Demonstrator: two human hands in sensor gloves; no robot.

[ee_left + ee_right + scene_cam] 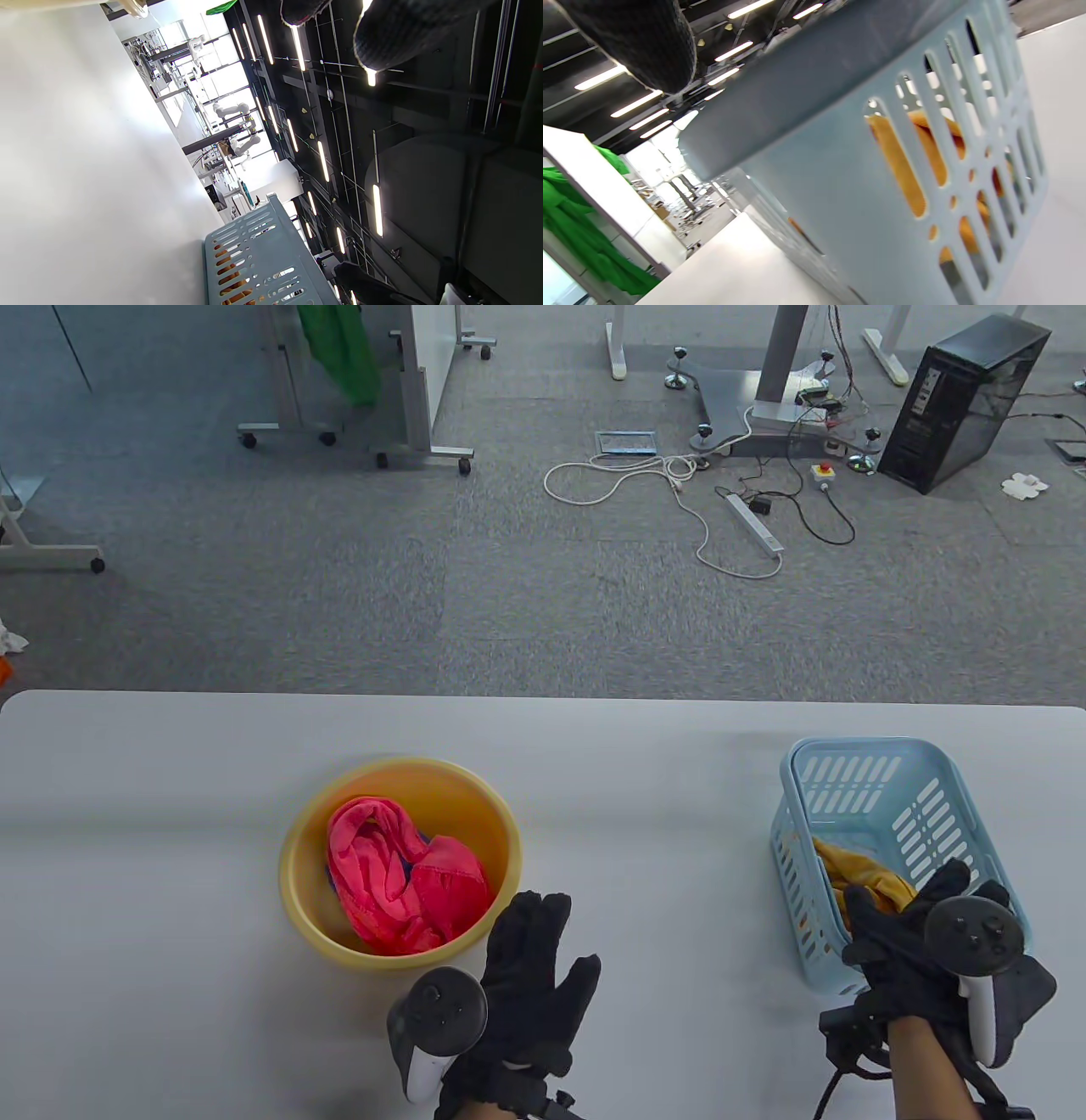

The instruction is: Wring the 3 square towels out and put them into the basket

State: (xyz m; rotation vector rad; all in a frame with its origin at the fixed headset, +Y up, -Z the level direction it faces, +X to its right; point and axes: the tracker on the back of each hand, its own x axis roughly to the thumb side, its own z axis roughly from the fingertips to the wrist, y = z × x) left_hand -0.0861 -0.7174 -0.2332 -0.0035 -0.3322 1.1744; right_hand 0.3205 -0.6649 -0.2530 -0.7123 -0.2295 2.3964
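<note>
A white table (170, 831) fills the lower half of the table view. On it, right of centre, stands one pale blue basket (882, 780), upright, mouth up, its long axis running from the lower right toward the upper middle of the frame. At lower centre-left sits one round yellow basin (488, 806).

Three towels can be counted. A pink towel (399, 882) lies crumpled in the basin, its bunched length running from upper left to lower right, over a blue towel (333, 881) of which only slivers show. A yellow towel (861, 872) lies in the near part of the basket; the same cloth shows through the slots in both wrist views.

The right hand (912, 937) is at the basket's near rim, at the lower right of the frame, fingers bent over the yellow towel and touching it; a firm grip cannot be told. The left hand (530, 967) hovers beside the basin's near right edge, fingers straight and spread, holding nothing.
</note>
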